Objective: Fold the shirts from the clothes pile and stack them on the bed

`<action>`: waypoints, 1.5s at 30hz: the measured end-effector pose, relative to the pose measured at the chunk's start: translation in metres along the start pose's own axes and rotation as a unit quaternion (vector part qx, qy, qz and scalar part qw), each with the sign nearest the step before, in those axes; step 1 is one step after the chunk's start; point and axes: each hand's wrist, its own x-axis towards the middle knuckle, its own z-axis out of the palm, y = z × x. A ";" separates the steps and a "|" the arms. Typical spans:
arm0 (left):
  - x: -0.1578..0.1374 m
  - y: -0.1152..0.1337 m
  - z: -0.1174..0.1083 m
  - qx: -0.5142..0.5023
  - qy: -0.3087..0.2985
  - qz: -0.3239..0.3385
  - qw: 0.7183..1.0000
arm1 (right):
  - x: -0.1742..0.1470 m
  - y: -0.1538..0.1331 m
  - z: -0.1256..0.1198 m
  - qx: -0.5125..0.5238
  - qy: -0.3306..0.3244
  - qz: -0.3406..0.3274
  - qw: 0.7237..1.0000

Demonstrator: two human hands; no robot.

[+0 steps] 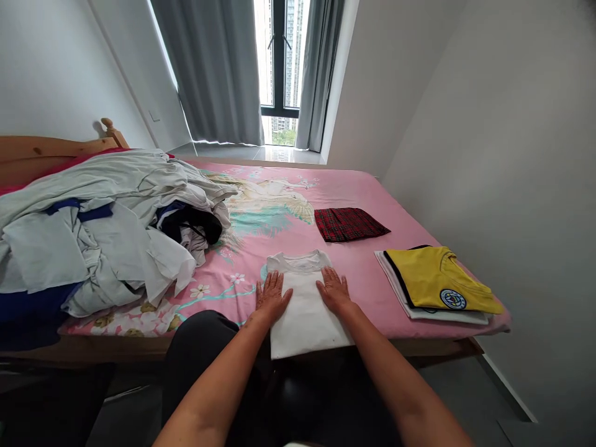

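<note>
A white T-shirt (302, 310), folded into a rectangle with its neckline away from me, lies at the near edge of the bed. Its bottom end reaches over that edge. My left hand (271, 297) rests flat on the shirt's left side, fingers spread. On the right side, my right hand (334, 288) also lies flat with its fingers stretched out. Neither hand grips the cloth; both press on its upper part, just below the collar.
To the left a large heap of white and dark blue clothes (116, 236) covers the bed. A folded red plaid garment (349, 223) lies beyond my right hand. Farther right is a folded stack topped by a yellow shirt (437, 279). The pink bedsheet (344, 180) stretches toward the window.
</note>
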 end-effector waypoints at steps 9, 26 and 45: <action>0.026 0.000 -0.011 0.016 0.079 -0.005 0.997 | 0.023 0.011 0.002 0.015 0.032 0.048 0.998; 0.032 -0.019 -0.002 -0.007 0.057 -0.082 0.995 | 0.017 0.031 0.002 0.044 0.036 0.041 0.998; -0.142 -0.015 0.037 -0.502 0.096 -0.217 0.832 | -0.154 0.054 0.035 0.206 0.257 0.034 0.944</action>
